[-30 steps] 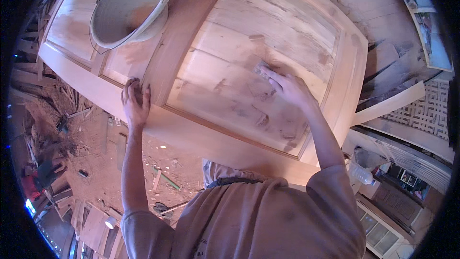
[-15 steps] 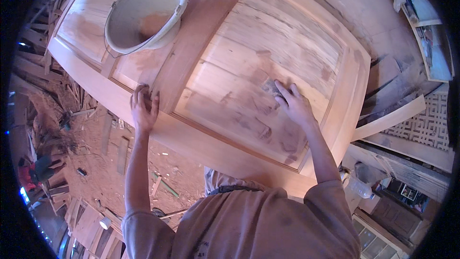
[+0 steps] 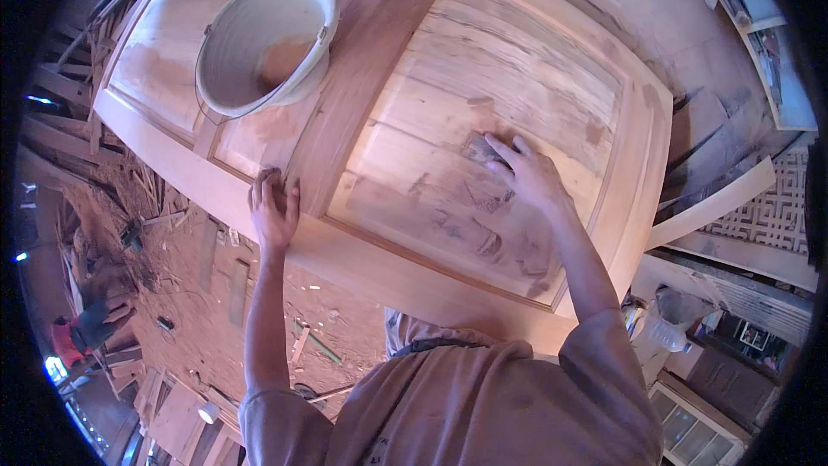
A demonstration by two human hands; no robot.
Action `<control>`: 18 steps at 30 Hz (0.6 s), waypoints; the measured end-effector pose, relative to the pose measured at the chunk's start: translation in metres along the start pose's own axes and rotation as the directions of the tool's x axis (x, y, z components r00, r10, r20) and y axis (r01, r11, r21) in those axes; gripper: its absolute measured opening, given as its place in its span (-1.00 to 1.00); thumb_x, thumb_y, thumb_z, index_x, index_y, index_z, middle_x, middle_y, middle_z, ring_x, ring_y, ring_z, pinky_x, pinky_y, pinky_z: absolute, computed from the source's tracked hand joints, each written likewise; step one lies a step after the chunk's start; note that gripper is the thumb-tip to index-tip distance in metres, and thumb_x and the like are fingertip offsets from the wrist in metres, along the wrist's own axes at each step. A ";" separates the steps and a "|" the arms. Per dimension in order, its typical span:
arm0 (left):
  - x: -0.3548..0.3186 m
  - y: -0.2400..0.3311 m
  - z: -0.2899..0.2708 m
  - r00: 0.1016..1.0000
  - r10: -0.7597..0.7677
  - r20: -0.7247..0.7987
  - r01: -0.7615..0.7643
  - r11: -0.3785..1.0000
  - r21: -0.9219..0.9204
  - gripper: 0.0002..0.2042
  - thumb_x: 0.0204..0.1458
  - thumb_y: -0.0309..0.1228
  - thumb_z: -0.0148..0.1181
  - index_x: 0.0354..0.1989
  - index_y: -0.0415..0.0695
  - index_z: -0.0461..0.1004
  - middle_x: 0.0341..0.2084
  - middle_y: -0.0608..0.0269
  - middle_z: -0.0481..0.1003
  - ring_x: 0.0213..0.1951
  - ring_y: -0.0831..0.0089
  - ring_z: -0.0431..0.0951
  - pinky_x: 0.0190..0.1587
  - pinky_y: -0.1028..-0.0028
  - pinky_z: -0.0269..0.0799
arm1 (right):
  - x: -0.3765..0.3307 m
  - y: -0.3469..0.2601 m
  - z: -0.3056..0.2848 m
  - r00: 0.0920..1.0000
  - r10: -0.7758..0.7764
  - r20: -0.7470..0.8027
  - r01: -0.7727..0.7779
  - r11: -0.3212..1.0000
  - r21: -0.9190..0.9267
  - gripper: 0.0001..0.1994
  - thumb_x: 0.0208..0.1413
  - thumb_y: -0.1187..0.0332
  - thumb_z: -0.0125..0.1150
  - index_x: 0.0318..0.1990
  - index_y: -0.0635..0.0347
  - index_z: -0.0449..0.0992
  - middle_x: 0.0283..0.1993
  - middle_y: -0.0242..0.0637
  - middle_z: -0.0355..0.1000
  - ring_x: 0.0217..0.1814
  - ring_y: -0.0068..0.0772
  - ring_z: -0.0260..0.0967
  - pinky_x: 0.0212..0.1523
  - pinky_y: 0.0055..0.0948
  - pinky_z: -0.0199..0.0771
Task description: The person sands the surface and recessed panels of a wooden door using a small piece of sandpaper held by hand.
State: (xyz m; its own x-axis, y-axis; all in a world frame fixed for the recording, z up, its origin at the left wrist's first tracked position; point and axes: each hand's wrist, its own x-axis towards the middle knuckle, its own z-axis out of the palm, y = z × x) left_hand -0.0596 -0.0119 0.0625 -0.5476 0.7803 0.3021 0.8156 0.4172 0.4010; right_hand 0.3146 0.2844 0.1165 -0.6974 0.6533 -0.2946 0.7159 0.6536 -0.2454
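Note:
A large wooden panelled door [image 3: 483, 289] lies flat in front of me, dark smudges and dust spread over its right panel. My right hand [image 3: 533, 174] presses a small dark grey piece, like a folded sheet of sandpaper [image 3: 479, 148], against that panel, its fingers stretched over it. My left hand [image 3: 276, 214] rests on the door's near edge, left of the right panel, with fingers bent and somewhat apart; nothing shows in it. Beyond it a whitish bucket [image 3: 297, 91] with a wire handle leans over on the door, brown powder inside.
Wood scraps [image 3: 73, 155] pile up at the left above a dusty brown floor [image 3: 185, 280]. A person in red [image 3: 69, 341] is low at the far left. To the right are a curved board [image 3: 716, 203], a lattice panel [image 3: 768, 207] and a clear plastic bottle [image 3: 666, 334].
The right hand has slid the grey piece slightly away and to the left over the panel. My left hand stays at the door's edge. The whole view has shifted a little.

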 end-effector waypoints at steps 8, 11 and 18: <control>0.002 0.003 -0.001 1.000 -0.004 0.012 0.004 1.000 -0.008 -0.61 0.12 -0.25 0.25 0.04 -0.21 0.43 0.07 -0.01 0.45 0.17 -0.03 0.40 0.25 0.05 0.22 | 0.007 -0.015 -0.016 0.997 0.055 0.063 -0.059 0.996 0.067 -0.49 0.31 -0.11 0.01 0.39 -0.44 0.27 0.37 0.22 0.22 0.18 0.16 0.45 0.11 -0.12 0.53; 0.000 0.002 0.001 1.000 -0.007 0.023 0.007 1.000 -0.014 -0.61 0.12 -0.24 0.25 0.05 -0.20 0.43 0.08 -0.02 0.44 0.18 -0.04 0.39 0.25 0.04 0.22 | 0.010 -0.018 0.006 1.000 -0.014 -0.004 0.014 0.999 -0.042 -0.51 0.31 -0.10 0.01 0.38 -0.47 0.28 0.34 0.25 0.25 0.17 0.13 0.46 0.12 -0.16 0.52; -0.001 0.001 -0.002 1.000 -0.013 0.025 0.013 1.000 -0.003 -0.60 0.12 -0.25 0.23 0.07 -0.21 0.42 0.12 -0.04 0.41 0.19 -0.05 0.37 0.27 0.02 0.19 | -0.029 0.014 -0.012 0.999 0.032 0.007 -0.032 0.996 0.089 -0.53 0.32 -0.05 0.03 0.36 -0.43 0.32 0.24 0.09 0.38 0.10 0.07 0.50 0.07 -0.15 0.53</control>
State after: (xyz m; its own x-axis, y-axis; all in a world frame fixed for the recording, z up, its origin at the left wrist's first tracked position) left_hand -0.0588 -0.0129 0.0643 -0.5530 0.7864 0.2751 0.8081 0.4259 0.4070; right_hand 0.3447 0.2797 0.1328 -0.6742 0.6709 -0.3089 0.7380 0.5957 -0.3170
